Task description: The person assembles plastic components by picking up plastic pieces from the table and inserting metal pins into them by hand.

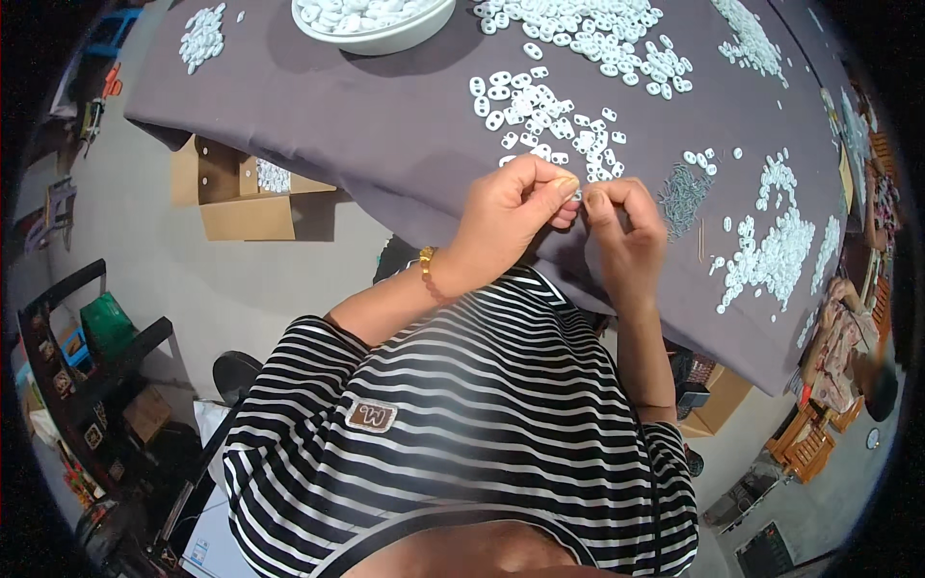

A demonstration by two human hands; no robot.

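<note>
Over the table's near edge, my left hand (511, 214) is closed in a pinch on a small white plastic piece (577, 196), mostly hidden by the fingertips. Close beside it, my right hand (631, 226) has thumb and forefinger pressed together at the same piece; anything tiny between them cannot be made out. Just beyond the hands lie loose white two-holed plastic pieces (540, 108), some oval and some squarer. To the right of my right hand is a heap of thin grey pieces like small screws (684, 199).
A grey cloth covers the table (385, 125). A white bowl (405, 40) of white pieces stands at the far side. More white pieces (780, 250) lie at right, near thin wooden sticks (701, 239). An open cardboard box (249, 219) sits below, left; a dark chair (96, 376) stands farther left.
</note>
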